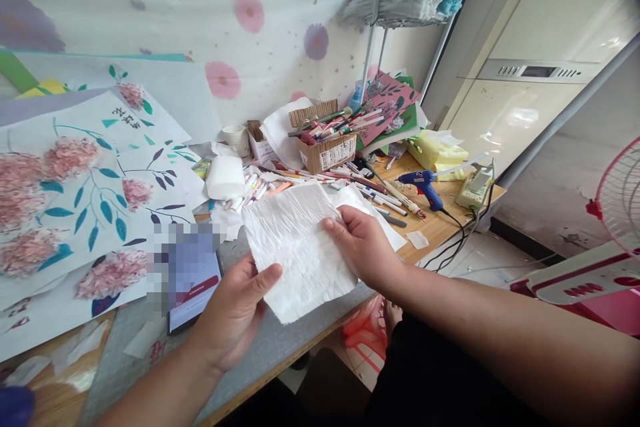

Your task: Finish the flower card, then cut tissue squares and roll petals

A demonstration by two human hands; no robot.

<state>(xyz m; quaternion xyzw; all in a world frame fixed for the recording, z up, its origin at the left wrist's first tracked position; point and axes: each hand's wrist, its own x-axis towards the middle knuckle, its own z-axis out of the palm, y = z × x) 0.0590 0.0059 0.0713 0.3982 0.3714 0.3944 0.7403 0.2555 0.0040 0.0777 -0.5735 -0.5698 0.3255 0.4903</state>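
A creased white sheet of tissue paper (300, 247) is stretched between my two hands, above the grey mat (225, 353) at the table's front edge. My left hand (240, 313) pinches its lower left side, thumb on top and the fingers hidden beneath. On the right side, my right hand (363, 240) grips the paper between thumb and fingers. Left of my left hand lies a phone (195, 280) with its screen lit and partly blurred. Another white sheet (380, 213) lies on the table behind my right hand.
Papers with pink paper flowers and painted leaves (100, 213) cover the left. Behind are markers (265, 187), a cardboard box of pens (327, 147), paper cups (236, 139) and a white bottle-like container (225, 177). A blue glue gun (424, 187) with its cord and a power strip (475, 187) sit right.
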